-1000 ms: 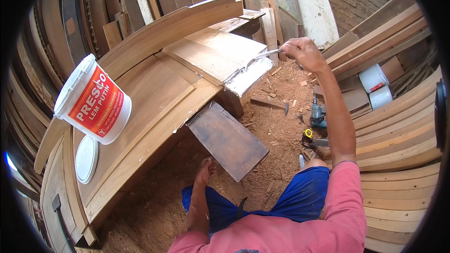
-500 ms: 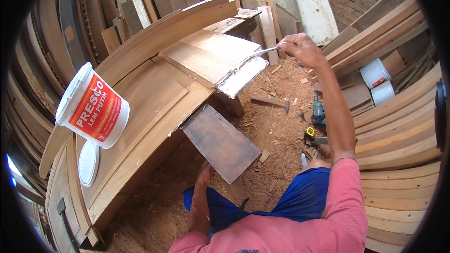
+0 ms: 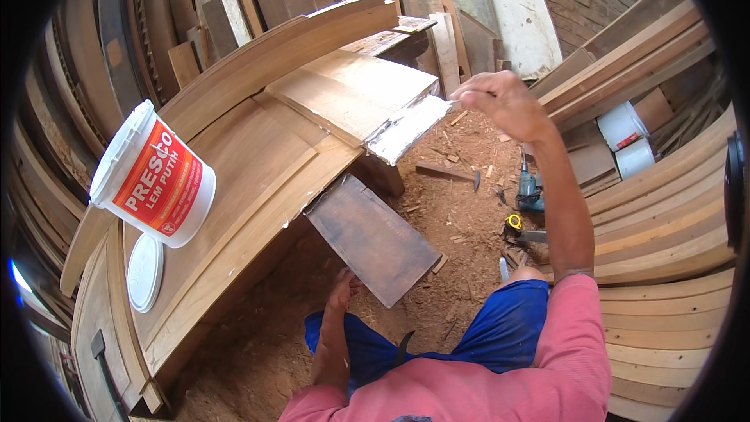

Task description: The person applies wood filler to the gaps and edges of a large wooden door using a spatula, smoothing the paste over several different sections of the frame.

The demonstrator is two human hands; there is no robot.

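My right hand (image 3: 504, 105) is closed in a pinch on a thin spreader, its tip mostly hidden at the edge of a wet white glue layer (image 3: 406, 129). That glue coats the end of a pale wooden panel (image 3: 351, 86) on the large wooden piece (image 3: 234, 180). Low beside my left knee, my left hand (image 3: 341, 291) is next to the near-left edge of a dark brown board (image 3: 375, 238). Its fingers are partly hidden by the board, so their grip does not show. White glue smears line the board's far end, at the wooden piece's edge.
A white glue bucket (image 3: 156, 180) with a red label stands on the left, beside its round lid (image 3: 145, 272). A hammer (image 3: 449, 173), a drill (image 3: 530, 187) and a yellow tape measure (image 3: 512, 223) lie among wood shavings. Curved planks (image 3: 664, 227) line the right.
My right hand has moved slightly down and nearer, drawing the spreader toward the outer edge of the glued end. The white layer there looks more even. My left hand stays beside the dark board.
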